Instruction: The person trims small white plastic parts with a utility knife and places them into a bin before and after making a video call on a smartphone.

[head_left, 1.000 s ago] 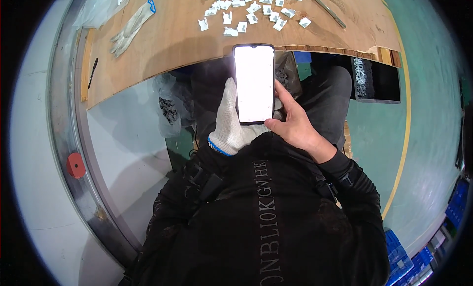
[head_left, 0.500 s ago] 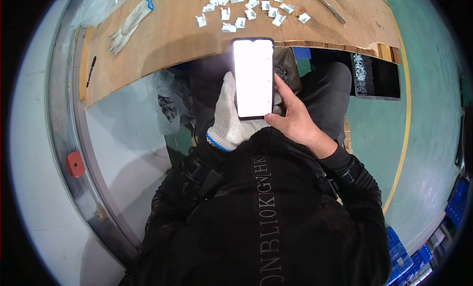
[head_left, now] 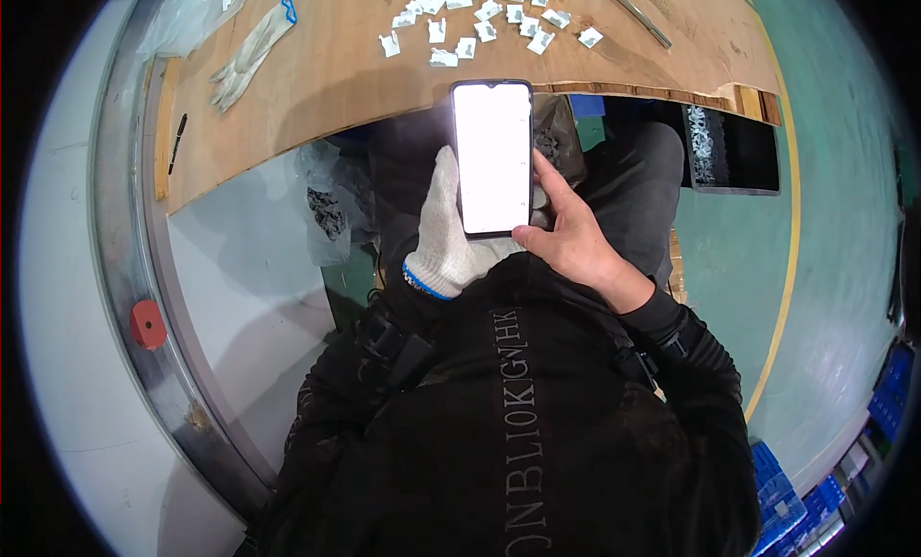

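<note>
A smartphone (head_left: 492, 159) with a bright, washed-out screen is held upright over my lap, just in front of the table's near edge. My left hand (head_left: 443, 226), in a white knit glove with a blue cuff edge, supports it from the left and underneath. The gloved fingers are mostly hidden behind the phone. My bare right hand (head_left: 576, 233) grips the phone's lower right side, the thumb at its bottom corner and the fingers along its right edge.
On the wooden table (head_left: 336, 72) lie several small white pieces (head_left: 486, 31), a metal rod (head_left: 634, 13), a loose glove (head_left: 251, 56) and a black pen (head_left: 178, 142). A bag of dark bits (head_left: 326, 212) sits below on the left. A black bin (head_left: 734, 154) stands at the right.
The phone and both hands sit very slightly lower in the picture. The grip on the phone looks the same.
</note>
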A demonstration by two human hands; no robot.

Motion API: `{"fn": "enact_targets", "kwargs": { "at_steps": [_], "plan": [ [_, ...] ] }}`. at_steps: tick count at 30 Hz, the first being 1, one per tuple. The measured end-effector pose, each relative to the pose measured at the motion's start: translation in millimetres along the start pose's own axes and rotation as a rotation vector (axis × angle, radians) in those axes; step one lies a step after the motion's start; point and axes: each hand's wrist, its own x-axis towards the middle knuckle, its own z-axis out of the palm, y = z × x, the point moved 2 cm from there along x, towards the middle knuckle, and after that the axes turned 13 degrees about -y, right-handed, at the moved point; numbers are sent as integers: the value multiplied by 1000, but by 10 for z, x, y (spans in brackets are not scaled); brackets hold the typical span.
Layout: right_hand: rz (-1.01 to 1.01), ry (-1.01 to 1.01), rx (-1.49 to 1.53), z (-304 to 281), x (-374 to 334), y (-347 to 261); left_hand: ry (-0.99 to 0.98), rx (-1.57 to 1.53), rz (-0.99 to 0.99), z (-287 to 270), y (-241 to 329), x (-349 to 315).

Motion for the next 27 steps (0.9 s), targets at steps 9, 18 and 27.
{"fn": "enact_targets", "kwargs": {
  "at_steps": [9,18,27],
  "plan": [
    [-12,8,-2,14,2,-3,8,-51,18,102,44,-3],
    [-52,24,-48,9,-7,29,22,-122,13,74,30,8],
    [-63,55,-21,13,-6,82,69,-288,-56,-37,-32,12]
  ]
}}
